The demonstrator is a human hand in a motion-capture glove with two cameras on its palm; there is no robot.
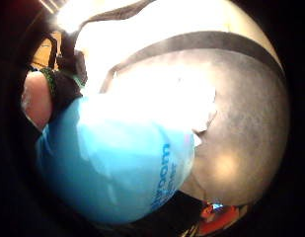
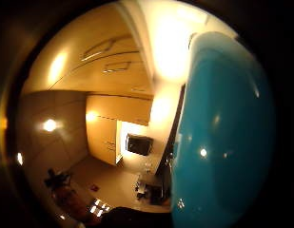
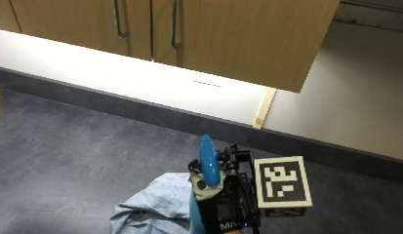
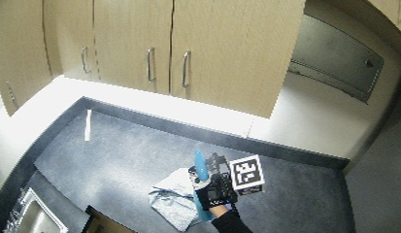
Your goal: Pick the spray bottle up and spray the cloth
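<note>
Spray bottle (image 3: 208, 165) is gripped in the gloved right hand (image 3: 222, 204), fingers curled round it, above the crumpled cloth (image 3: 152, 207).

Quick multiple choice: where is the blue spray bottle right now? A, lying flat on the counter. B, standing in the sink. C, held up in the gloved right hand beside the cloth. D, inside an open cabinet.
C: the gloved right hand grips the spray bottle upright, above the counter, next to the crumpled cloth.

Bright under-cabinet glare, dim amber room
</note>
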